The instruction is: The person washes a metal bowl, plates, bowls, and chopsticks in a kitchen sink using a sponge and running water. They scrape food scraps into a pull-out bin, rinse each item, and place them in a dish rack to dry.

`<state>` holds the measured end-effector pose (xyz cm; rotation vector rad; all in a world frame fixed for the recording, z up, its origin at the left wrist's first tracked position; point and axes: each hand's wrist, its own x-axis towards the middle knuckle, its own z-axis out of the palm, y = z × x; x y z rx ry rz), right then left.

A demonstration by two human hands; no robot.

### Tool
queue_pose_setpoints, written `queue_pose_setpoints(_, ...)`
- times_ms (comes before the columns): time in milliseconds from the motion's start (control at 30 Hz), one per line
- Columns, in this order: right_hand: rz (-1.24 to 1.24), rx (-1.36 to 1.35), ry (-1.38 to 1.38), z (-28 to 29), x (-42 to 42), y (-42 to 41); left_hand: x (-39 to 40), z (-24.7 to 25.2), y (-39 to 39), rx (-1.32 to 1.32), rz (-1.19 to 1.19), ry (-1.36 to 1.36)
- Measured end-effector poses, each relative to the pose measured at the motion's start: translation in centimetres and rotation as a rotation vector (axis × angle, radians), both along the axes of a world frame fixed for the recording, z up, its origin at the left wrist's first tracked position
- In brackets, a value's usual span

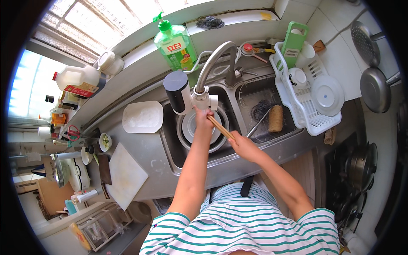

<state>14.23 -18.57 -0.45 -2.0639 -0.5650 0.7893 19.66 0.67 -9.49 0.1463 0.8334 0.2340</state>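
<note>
My right hand [244, 147] grips the near end of a bundle of wooden chopsticks [221, 127]. The far end of the bundle runs into my left hand [203, 117], closed around it just below the white faucet filter [201, 99]. Under my hands, in the left sink basin [170, 149], stands a round metal basin [225, 118]. Inside it lies a white plate [188, 126], partly covered by my left hand and forearm. The curved metal faucet [220, 49] arches over from behind, and its outlet is mostly hidden by my left hand.
The right sink basin [251, 91] holds a wire rack, a dark scouring pad [262, 110] and a tan loofah-like roll [275, 118]. A white dish rack [306, 111] stands at right. On the left counter are a white tray [143, 117], a cutting board [126, 175] and a cleaver [104, 169].
</note>
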Motion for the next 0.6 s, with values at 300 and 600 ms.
queue_pose_setpoints(300,-0.144,0.086,0.505,-0.6,2.0,-0.5,-1.7,2.1,1.7,0.041,-0.208,-0.253)
queue_pose_setpoints(600,0.014,-0.072,0.130,0.0,2.6,0.9,-3.0,1.5,1.2,-0.163,-0.197,-0.369)
